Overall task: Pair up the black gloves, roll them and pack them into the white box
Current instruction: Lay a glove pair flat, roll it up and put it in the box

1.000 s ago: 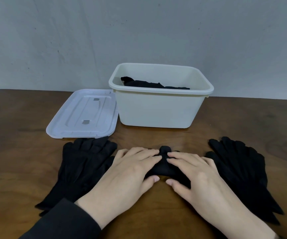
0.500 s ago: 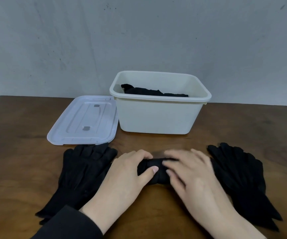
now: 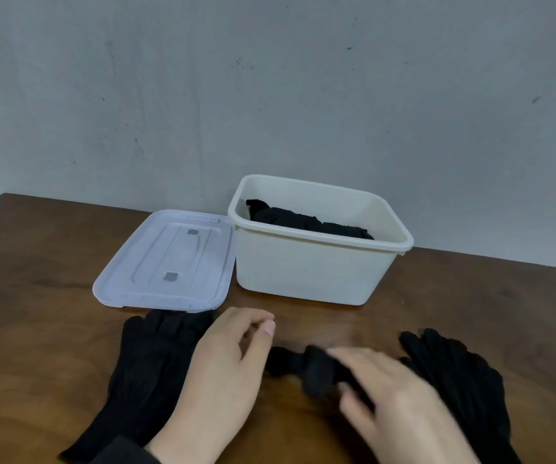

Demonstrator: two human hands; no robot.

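Around the Workspace

From my remote seat I see a dark brown wooden table (image 3: 35, 296) filling the lower half of the view, its grain streaked and slightly glossy. Behind it rises a grey wall (image 3: 269, 78), matte and marked with small dark specks and faint scuffs (the plaster looks uneven to me). The table's far edge meets the wall along a line that slopes a little down to the right. On the table lies a translucent white lid (image 3: 166, 262), flat, with raised ribs across it and two small grey squares set along its middle. Its near edge casts a thin shadow on the wood.
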